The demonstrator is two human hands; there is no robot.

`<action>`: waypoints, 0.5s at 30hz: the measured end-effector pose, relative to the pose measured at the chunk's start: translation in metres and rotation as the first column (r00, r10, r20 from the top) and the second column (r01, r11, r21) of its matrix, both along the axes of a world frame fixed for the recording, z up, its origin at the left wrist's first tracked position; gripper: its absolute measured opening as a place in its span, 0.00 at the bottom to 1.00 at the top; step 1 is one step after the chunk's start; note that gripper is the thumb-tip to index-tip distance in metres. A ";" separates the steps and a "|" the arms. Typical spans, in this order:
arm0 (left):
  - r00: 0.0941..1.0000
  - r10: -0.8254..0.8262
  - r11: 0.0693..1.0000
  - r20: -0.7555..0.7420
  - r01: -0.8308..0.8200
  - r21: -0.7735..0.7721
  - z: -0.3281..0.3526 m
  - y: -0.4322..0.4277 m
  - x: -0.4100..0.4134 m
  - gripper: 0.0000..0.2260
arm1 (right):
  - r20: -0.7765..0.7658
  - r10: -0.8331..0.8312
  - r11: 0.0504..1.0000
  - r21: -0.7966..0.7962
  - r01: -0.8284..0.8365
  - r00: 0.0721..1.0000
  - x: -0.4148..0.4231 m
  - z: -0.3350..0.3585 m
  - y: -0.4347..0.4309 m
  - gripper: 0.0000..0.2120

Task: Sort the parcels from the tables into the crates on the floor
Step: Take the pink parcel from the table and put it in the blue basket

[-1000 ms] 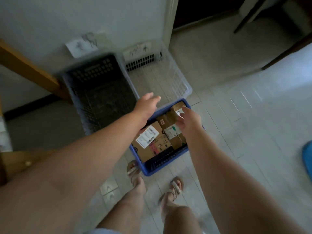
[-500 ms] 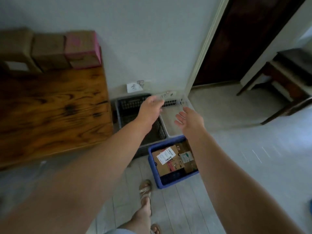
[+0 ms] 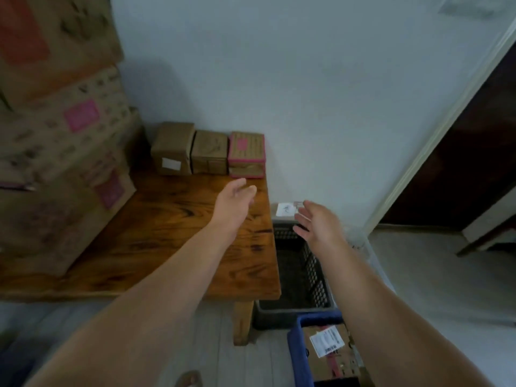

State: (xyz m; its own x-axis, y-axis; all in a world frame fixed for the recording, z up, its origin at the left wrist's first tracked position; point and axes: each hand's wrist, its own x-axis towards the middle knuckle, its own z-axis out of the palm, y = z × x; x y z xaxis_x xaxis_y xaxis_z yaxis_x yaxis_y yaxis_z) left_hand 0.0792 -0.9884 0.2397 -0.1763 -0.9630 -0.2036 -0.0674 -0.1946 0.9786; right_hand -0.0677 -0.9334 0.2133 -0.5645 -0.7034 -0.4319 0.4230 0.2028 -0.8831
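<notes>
Three small parcels stand in a row at the far edge of the wooden table (image 3: 173,233), against the wall: a brown one with a white label (image 3: 173,148) on the left, a plain brown one (image 3: 209,151) in the middle, and one with pink edges (image 3: 246,153) on the right. They touch or nearly touch one another. To the left of them a stack of large cardboard boxes (image 3: 64,152) fills that side of the table; at least three show, two of them with pink patches.

Two crates show clearly on the floor to the right of the table. The dark crate (image 3: 300,275) stands just beside the table's edge, below a white paper note (image 3: 285,209) fixed low on the wall. The blue crate (image 3: 297,356) sits nearer the camera, touching the dark one, and holds at least one brown parcel with a white barcode label (image 3: 326,342). A pale rim shows behind the right forearm, too blurred to tell what it is.

Both hands are empty. The left hand (image 3: 236,202) is over the table's right end, fingers loosely spread, palm turned inward, its fingertips near the pink-edged parcel but not touching it. The right hand (image 3: 318,222) is open with fingers splayed, out past the table's edge and above the dark crate, well apart from the three small parcels. The pink-edged parcel lies closest to both hands.
</notes>
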 end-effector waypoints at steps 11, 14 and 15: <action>0.993 -0.060 0.998 0.105 0.058 0.022 -0.010 -0.179 0.060 0.18 | -0.137 0.014 0.998 0.069 -0.005 0.990 0.059 -0.005 -0.180 0.06; 0.989 -0.097 0.992 0.116 0.087 0.091 -0.025 -0.216 0.044 0.18 | -0.172 -0.004 0.993 0.114 0.024 0.985 0.045 -0.018 -0.209 0.09; 0.987 -0.107 0.989 0.119 0.093 0.115 -0.032 -0.227 0.036 0.19 | -0.188 -0.005 0.990 0.135 0.031 0.982 0.037 -0.023 -0.217 0.09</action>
State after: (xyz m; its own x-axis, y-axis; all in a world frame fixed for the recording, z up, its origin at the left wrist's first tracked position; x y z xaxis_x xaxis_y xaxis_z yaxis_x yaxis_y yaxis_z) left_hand 0.1154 -1.2150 0.2074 -0.2371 -0.9128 -0.3325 -0.2115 -0.2855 0.9347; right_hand -0.0306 -1.1505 0.1900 -0.6567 -0.6336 -0.4090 0.2579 0.3210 -0.9113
